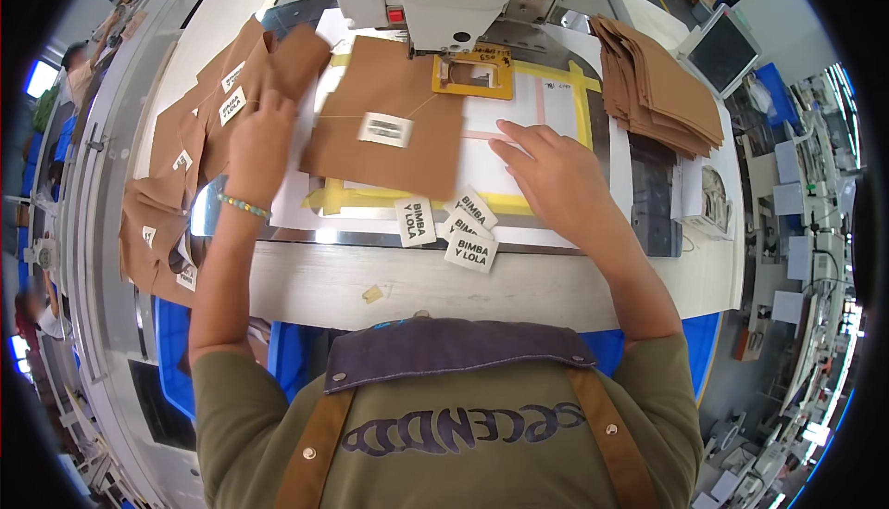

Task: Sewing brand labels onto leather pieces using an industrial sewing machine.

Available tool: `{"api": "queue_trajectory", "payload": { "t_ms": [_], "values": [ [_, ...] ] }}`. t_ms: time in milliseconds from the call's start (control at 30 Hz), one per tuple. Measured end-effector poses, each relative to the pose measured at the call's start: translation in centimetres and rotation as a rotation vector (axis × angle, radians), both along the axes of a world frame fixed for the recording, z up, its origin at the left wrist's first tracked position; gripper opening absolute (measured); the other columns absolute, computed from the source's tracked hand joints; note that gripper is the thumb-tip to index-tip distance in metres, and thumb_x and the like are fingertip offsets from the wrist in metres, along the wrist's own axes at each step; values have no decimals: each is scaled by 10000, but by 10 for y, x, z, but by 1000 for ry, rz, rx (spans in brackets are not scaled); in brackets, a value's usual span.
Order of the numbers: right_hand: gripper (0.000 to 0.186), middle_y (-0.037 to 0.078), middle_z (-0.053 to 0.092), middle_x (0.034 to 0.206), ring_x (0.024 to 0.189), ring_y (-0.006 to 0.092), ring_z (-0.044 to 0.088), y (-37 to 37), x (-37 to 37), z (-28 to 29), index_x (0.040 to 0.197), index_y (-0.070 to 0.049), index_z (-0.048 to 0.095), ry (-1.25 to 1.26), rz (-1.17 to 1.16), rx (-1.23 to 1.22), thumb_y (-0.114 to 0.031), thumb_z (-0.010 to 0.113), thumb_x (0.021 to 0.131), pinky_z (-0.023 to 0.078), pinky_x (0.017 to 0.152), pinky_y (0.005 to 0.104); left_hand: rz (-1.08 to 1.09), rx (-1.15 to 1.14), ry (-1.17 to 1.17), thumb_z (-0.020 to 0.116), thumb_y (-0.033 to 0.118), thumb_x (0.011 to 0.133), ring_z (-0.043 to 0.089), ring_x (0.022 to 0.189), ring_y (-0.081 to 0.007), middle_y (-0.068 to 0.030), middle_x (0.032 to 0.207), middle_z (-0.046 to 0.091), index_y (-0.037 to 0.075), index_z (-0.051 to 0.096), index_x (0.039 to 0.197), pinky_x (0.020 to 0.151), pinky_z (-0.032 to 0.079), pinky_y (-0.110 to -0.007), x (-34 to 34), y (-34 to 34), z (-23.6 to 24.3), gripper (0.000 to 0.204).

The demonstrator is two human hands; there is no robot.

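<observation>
My left hand (262, 143), a little blurred, is closed at the edge of a curled brown fabric piece (301, 57) over the left pile. Several brown pieces (167, 196) with white labels overlap down that side. A flat brown fabric panel (375, 74) lies under the sewing machine head (444, 0), with a white label (385, 129) on its middle. My right hand (548, 168) hovers to the right of this panel, its fingers stretched out and holding nothing. Several loose white labels (470, 251) lie at the panel's near edge.
A yellow-framed presser clamp (472, 72) sits beneath the machine head. Yellow tape (583, 106) borders the white work plate. At the right are a stack of brown panels (653, 87), a monitor (724, 53) and a white box (708, 199). Blue bins (173, 356) stand below the table edge.
</observation>
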State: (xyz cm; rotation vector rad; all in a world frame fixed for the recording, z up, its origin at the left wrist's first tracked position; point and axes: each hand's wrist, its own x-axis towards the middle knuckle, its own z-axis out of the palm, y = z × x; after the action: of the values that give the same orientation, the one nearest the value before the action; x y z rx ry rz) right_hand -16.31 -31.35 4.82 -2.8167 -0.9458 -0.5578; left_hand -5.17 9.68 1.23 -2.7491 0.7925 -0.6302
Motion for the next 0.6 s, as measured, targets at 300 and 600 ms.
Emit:
{"api": "queue_trajectory", "payload": {
  "t_ms": [300,600],
  "values": [
    [285,136,776,1209,1083,317,736,-35,-65,27,1222,-32,777,308,-153,260,-173,768,975,599,886,400,358,-145,133,777,50,900,705,1197,-405,-183,1381,666,104,601,1525,945,597,-485,-38,64,15,651],
    [198,174,765,955,930,403,726,-49,-192,2,1063,-29,781,900,-58,227,-191,674,1028,560,804,490,-713,-655,1374,650,273,1088,650,1370,-379,-215,1537,653,-52,615,1506,1158,489,-496,-162,-77,52,531]
  ]
}}
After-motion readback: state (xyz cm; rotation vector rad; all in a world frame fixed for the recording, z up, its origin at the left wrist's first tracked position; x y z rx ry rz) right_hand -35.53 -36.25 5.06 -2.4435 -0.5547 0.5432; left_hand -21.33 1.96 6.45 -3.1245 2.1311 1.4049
